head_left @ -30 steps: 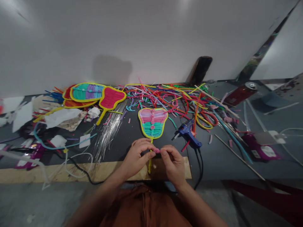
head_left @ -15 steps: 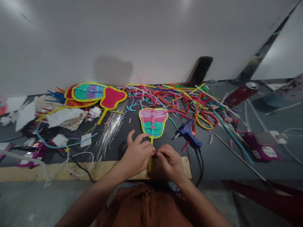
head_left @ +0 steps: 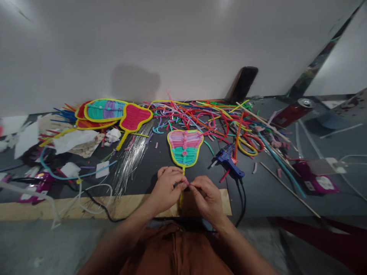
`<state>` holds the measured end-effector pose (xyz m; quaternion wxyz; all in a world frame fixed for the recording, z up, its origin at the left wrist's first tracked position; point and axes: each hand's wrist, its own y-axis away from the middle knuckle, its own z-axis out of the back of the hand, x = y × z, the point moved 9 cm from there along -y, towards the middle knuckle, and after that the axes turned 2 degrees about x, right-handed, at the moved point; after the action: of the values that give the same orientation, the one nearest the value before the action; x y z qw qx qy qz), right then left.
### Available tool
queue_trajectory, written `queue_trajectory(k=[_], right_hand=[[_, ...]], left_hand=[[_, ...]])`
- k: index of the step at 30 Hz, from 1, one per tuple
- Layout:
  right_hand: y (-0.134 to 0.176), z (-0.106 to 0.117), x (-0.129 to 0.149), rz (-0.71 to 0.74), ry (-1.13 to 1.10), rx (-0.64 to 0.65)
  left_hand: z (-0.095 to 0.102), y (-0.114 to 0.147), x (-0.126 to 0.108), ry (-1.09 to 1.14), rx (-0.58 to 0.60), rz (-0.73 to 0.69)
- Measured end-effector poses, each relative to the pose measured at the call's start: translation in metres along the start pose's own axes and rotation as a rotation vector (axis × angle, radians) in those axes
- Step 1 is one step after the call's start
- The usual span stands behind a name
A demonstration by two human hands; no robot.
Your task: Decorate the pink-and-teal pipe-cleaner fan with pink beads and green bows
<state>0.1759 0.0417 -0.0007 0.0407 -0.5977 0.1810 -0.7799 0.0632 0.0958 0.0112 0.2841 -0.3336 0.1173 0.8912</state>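
Note:
My left hand (head_left: 169,189) and my right hand (head_left: 208,196) meet low in the middle, each with thumb and fingertips pinched on a small pink pipe cleaner piece (head_left: 186,182). Under them runs the yellow handle of a fan-shaped pipe cleaner piece (head_left: 179,156). That shape lies flat on the dark table, with a yellow rim, pink and lilac rows above and teal rows below. Small pink coils run down its middle. To the right of my hands rests a blue glue gun (head_left: 232,165) with a red stick beside it. My hands hide part of the handle.
Loose colourful pipe cleaners (head_left: 197,114) heap along the wall. More yellow-rimmed fan shapes (head_left: 134,118) are stacked at left, near silvery strands (head_left: 130,164). A phone (head_left: 243,84) leans on the wall; a red can (head_left: 294,112) stands at right. A wooden strip (head_left: 132,202) edges the table.
My left fingers, spread before, have curled in and now pinch the pink piece together with my right hand. The fan shape and glue gun stay where they were.

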Motion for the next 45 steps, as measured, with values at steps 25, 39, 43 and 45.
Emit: queue_trajectory(k=[25,39,43,45], right_hand=[[-0.004,-0.002,-0.016,-0.213,-0.104,0.074],[0.0,-0.003,-0.028,-0.398,-0.265,0.134],[0.004,-0.016,-0.034,-0.471,-0.372,0.188],[0.007,-0.021,-0.036,-0.488,-0.423,0.208]], left_hand=[[0.001,0.002,-0.02,-0.226,0.046,-0.193],[0.007,-0.004,-0.012,-0.061,0.035,-0.094],[0.005,-0.001,-0.018,-0.167,0.045,-0.123],[0.005,0.003,-0.023,-0.255,0.024,-0.168]])
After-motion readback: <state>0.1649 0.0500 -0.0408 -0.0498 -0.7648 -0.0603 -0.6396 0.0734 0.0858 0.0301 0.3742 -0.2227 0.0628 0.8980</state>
